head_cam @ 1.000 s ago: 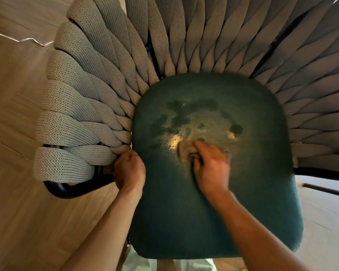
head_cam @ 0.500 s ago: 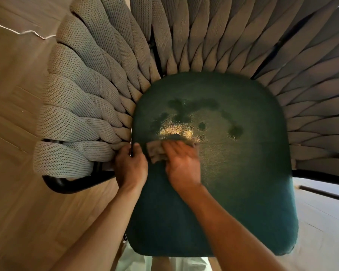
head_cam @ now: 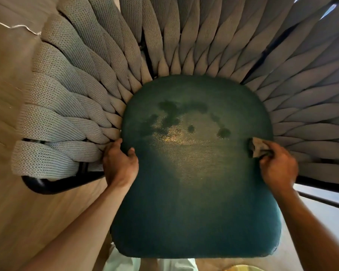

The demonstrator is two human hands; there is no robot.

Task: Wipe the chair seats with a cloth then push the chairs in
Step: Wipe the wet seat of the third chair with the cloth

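A chair with a dark green seat cushion (head_cam: 194,202) fills the view from above; dark damp blotches mark its rear half. Thick grey woven straps (head_cam: 82,79) fan out around it as back and arms. My left hand (head_cam: 120,165) grips the seat's left edge, thumb on top of the cushion. At the right edge of the seat, my right hand (head_cam: 278,167) is shut on a small crumpled beige cloth (head_cam: 257,146), which is pressed against the cushion.
A black metal frame tube (head_cam: 53,185) curves out under the left arm. Light wooden floor (head_cam: 18,222) lies to the left and pale floor to the right. A thin black bar (head_cam: 325,200) crosses at right. My light trousers show below the seat's front edge.
My right hand has swept the cloth from the left-centre of the seat across to its right edge. My left hand has stayed on the left edge, thumb now on the cushion.
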